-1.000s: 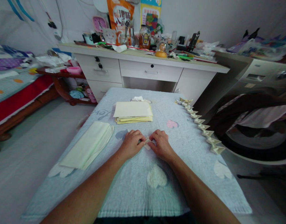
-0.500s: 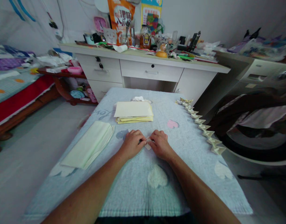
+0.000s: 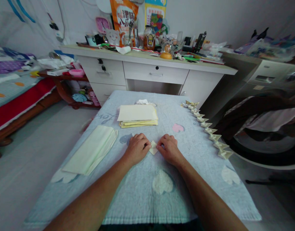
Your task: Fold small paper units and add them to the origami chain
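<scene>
A small folded piece of cream paper (image 3: pixel 153 148) lies on the cloth-covered table between my hands, with creases across its diamond shape. My left hand (image 3: pixel 138 147) pinches its left corner between thumb and fingers. At the right corner, my right hand (image 3: pixel 168 147) is closed with its fingertips on the paper. Beyond the hands sits a stack of cream and yellow paper sheets (image 3: pixel 138 113). Pale green folded sheets (image 3: pixel 92 149) lie to the left. Along the right side runs a row of folded paper pieces (image 3: pixel 213 137), set one behind another.
The blue patterned tablecloth (image 3: pixel 138 199) covers the table. A crumpled white tissue (image 3: pixel 142 101) lies behind the stack. Past the table stands a white desk (image 3: pixel 147 61) crowded with jars and bags. A washing machine (image 3: pixel 263 83) is at the right, a bed (image 3: pixel 17 96) at the left.
My right hand has moved slightly right, outward to the paper's right corner, so more of the folded paper shows. My left hand has stayed nearly in place.
</scene>
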